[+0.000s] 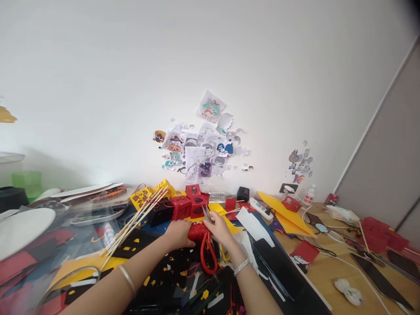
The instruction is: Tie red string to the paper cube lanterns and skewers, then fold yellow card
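Note:
My left hand (180,232) is closed around a red bundle (197,232), possibly wound cord; its exact kind is hard to make out. My right hand (219,228) grips a pair of scissors (210,261) near the middle. Their blades point up and away from me, while the large red handle loops hang below the hand. The two hands are close together, with the red bundle between them. Just beyond them stand red paper boxes (190,203) with dark shapes on their sides. Black paper covered in small yellow and white scraps lies under my forearms.
Thin wooden sticks (138,218) slant up on the left beside yellow spotted boxes (141,197). On the right lie a dark phone-like slab (274,269), white paper (256,225), yellow sheets (285,214) and a white glue tube (260,209). A bottle (309,194) stands by the wall.

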Tool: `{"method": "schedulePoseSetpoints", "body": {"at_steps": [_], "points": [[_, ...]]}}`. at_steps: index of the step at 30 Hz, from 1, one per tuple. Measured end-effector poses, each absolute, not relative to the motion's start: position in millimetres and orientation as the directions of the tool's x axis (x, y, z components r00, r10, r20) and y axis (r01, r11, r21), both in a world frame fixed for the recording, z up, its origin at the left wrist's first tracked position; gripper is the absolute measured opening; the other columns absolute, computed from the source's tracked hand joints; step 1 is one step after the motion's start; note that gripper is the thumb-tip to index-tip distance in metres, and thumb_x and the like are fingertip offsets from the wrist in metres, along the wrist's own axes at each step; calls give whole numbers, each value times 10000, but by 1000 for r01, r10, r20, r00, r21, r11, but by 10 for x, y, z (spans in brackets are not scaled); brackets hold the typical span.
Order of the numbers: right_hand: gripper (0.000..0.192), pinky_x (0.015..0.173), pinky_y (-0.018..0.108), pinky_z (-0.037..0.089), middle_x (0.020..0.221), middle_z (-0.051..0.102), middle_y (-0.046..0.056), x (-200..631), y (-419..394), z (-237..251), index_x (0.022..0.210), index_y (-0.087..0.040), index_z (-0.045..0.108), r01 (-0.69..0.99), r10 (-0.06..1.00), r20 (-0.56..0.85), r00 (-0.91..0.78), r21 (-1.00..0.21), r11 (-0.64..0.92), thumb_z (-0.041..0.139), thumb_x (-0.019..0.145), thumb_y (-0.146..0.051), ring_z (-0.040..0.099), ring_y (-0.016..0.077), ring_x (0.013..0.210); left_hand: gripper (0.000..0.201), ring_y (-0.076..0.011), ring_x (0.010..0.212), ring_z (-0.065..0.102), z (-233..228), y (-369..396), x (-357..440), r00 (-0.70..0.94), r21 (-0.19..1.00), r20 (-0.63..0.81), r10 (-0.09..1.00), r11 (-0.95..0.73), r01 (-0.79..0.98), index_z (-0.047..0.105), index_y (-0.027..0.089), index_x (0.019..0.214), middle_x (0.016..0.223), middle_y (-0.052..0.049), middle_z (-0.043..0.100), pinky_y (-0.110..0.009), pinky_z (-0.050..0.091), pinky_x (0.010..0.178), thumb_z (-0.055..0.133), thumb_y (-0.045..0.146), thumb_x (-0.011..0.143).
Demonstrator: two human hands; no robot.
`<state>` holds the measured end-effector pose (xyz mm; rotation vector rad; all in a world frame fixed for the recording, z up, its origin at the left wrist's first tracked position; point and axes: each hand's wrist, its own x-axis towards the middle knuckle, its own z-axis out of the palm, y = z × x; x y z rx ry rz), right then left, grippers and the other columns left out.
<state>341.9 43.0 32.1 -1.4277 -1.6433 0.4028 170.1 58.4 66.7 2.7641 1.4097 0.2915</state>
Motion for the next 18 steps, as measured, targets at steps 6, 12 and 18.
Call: {"method": "schedulePoseSetpoints", "body": {"at_steps": [6, 12, 18], "points": [[202, 694, 283, 419, 820, 643, 38, 3547, 459, 349, 933, -197, 535, 615, 859, 462, 220, -749, 245, 486, 794, -335, 604, 191, 768, 387, -264, 866, 634, 591, 732, 1810, 494, 190, 240, 836, -539, 821, 604, 157, 886, 933, -106, 664, -305, 471, 732, 653, 404, 593], [253, 689, 299, 439, 865, 646, 61, 3642, 464, 352, 985, -201, 530, 578, 811, 464, 356, -791, 199, 444, 815, -368, 613, 208, 797, 483, -226, 802, 634, 1092, 744, 1353, 339, 339, 369, 865, -465, 818, 546, 128, 986, 901, -99, 664, -279, 453, 681, 444, 540, 756], [393, 796, 331, 428, 1036, 623, 102, 3683, 376, 465, 1159, -198, 485, 578, 753, 518, 406, -784, 227, 413, 837, -411, 578, 240, 964, 542, -181, 636, 602, 1342, 330, 604, 235, 603, 347, 908, -407, 686, 575, 105, 968, 679, -1, 658, -239, 419, 600, 515, 563, 683]]}}
